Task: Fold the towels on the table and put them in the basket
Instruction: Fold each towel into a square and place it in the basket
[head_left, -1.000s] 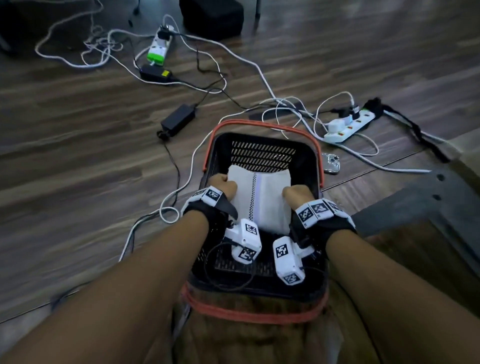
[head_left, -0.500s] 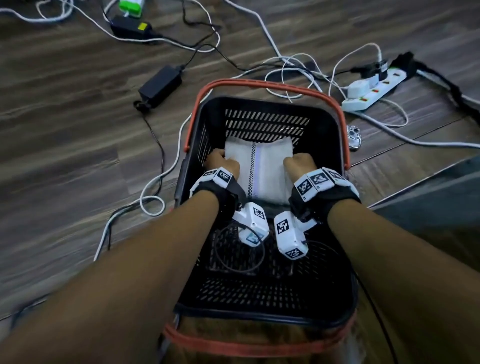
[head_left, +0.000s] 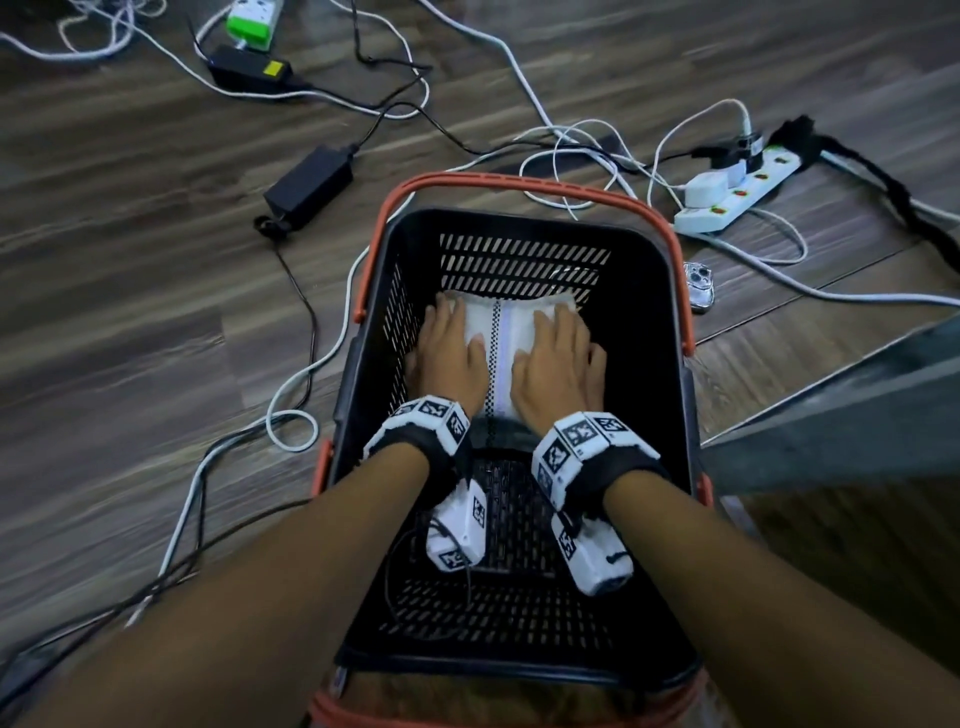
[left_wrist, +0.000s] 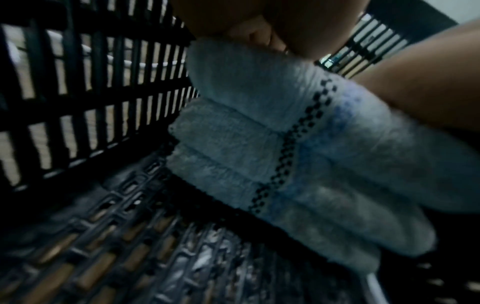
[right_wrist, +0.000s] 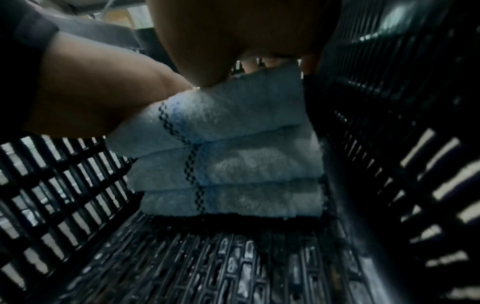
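Seen from the head camera, both hands lie flat, palms down and fingers straight, on a stack of folded white towels (head_left: 511, 332) inside a black basket (head_left: 644, 291) with orange handles, at the centre of the frame. Left hand (head_left: 449, 351) presses the left half of the top towel; right hand (head_left: 558, 364) presses the right half, and neither grips the cloth. A dark checked stripe with a blue band runs up the middle of the towel between the hands. The stack sits on the basket floor against the far wall, in the upper part of the basket; the near part of the floor shows bare mesh. Both wrist views show three folded layers under the palms, stripes roughly lined up. Around the basket, on the wood floor (head_left: 130, 312), lie white and black cables, a black adapter (head_left: 310, 185) at upper left, and a white power strip (head_left: 737, 192) at upper right.
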